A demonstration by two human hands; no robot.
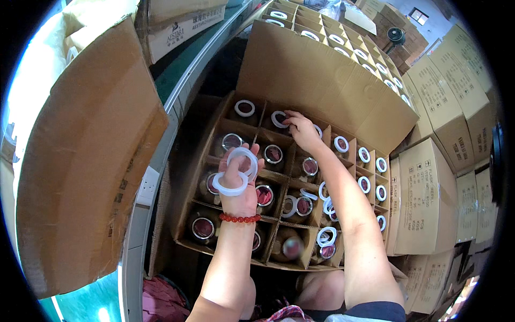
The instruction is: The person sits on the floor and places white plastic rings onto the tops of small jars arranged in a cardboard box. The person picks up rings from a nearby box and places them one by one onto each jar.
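Observation:
A large cardboard box [242, 127] split by cardboard dividers holds several glass flasks with round, silvery-rimmed mouths. My left hand [242, 199], palm up above the left part of the box, carries white plastic rings; one ring [229, 190] hangs round the thumb and another [252, 156] rests against the fingers. At the far row my right hand [303, 131] pinches the edge of a white ring [277, 123] on a flask mouth. A ringed flask mouth [245, 108] is in the far left corner. Loose white rings [326, 236] lie among the near right flasks.
The box's raised flap [322, 80] stands behind it, with another divided box [370, 51] of ringed flasks beyond. Closed cartons [424, 198] are stacked at the right. A big cardboard piece [91, 155] and a pale metal table edge [179, 96] flank the left.

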